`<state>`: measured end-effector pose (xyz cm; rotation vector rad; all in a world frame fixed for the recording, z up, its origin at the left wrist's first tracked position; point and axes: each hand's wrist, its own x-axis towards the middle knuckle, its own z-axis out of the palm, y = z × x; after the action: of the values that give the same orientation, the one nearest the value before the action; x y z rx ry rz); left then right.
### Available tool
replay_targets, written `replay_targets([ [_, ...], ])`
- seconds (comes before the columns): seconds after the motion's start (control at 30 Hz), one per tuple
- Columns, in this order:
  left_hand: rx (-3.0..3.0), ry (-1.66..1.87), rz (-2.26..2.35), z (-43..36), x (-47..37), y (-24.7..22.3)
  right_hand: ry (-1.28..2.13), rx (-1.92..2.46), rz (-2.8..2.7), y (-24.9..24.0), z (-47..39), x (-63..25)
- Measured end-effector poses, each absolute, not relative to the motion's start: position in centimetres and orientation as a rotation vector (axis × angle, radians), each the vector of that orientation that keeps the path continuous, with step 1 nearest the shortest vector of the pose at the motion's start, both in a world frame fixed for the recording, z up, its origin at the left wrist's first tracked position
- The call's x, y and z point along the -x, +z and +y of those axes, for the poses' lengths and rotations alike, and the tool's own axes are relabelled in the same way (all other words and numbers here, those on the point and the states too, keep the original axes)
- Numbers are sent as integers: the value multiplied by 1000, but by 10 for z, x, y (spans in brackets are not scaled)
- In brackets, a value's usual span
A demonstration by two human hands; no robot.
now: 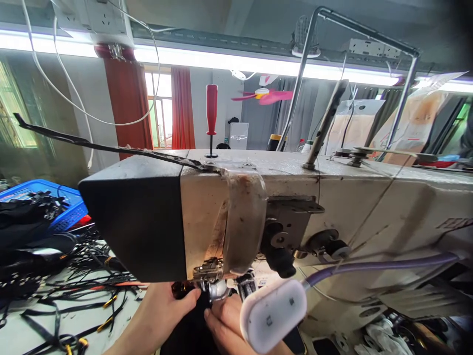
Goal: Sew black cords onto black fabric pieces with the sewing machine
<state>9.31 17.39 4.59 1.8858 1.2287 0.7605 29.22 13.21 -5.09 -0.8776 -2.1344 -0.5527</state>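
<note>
Under the needle end of an industrial sewing machine (pixel 340 192), here are both hands, low and close in, one on either side of the presser foot (pixel 218 288), with the black fabric (pixel 192 330) running down between them toward the wearer. Left hand (pixel 162 310): thumb laid forward beside the foot, the other fingers lost under the machine head, so whether it pinches the cloth I cannot tell. Right hand (pixel 229 320): fingers bent together against the fabric's other side, part of it behind the white lamp head (pixel 275 315); its grip cannot be told either. Flanking the foot like that probably lets them steady the cloth close to the needle. Lamp on its purple gooseneck (pixel 380 264), presumably bent there to light the work; clear plastic shield (pixel 246 222) hanging down the front, likely a guard; red screwdriver (pixel 212 111) upright on top, perhaps parked within easy reach. Now the edges: the black end cover (pixel 136 227) comes down just above the left hand, the lamp crowds the right, so headroom looks tight and the freest way out seems to be back toward the wearer. Leftward, the white table (pixel 96 337) offers patches between tangled black straps (pixel 55 313), any of which could snag a sleeve, with the blue plastic basket (pixel 74 212) beyond.
</note>
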Motion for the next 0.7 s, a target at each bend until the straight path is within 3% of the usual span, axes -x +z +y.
replay_targets([
  [0.27,-1810,772,1426,169,-92,42,-553,897,-2110,-59,142,-285],
  [0.7,-1892,829,1377,169,-95,42,-573,998,-2052,-72,140,-276],
])
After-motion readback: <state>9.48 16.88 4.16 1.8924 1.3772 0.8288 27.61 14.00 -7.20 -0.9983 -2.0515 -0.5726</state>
